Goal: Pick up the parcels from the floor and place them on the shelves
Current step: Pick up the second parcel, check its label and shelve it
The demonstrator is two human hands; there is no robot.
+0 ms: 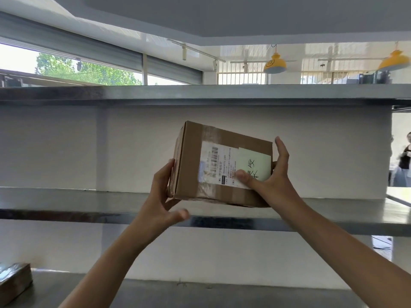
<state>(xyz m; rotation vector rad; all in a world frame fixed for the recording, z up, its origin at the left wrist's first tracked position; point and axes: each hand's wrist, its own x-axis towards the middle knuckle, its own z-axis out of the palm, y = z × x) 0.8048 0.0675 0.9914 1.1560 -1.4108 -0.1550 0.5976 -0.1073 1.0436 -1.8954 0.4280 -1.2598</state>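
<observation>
A brown cardboard parcel [224, 152] with a white shipping label and a pale green note is tilted, its lower edge at the middle metal shelf [66, 201]. My left hand [164, 196] grips the parcel's left end, fingers up along the side and thumb below. My right hand [270, 176] clasps the right end, thumb pressed on the label and fingers behind the box. Both arms reach up from the bottom of the view.
A top shelf [200, 94] runs above and a lower shelf [200, 292] below. Another taped brown parcel [13, 278] lies at the lower shelf's left end. A white wall backs the shelves. A person [405, 156] stands far right. Yellow lamps [274, 64] hang from the ceiling.
</observation>
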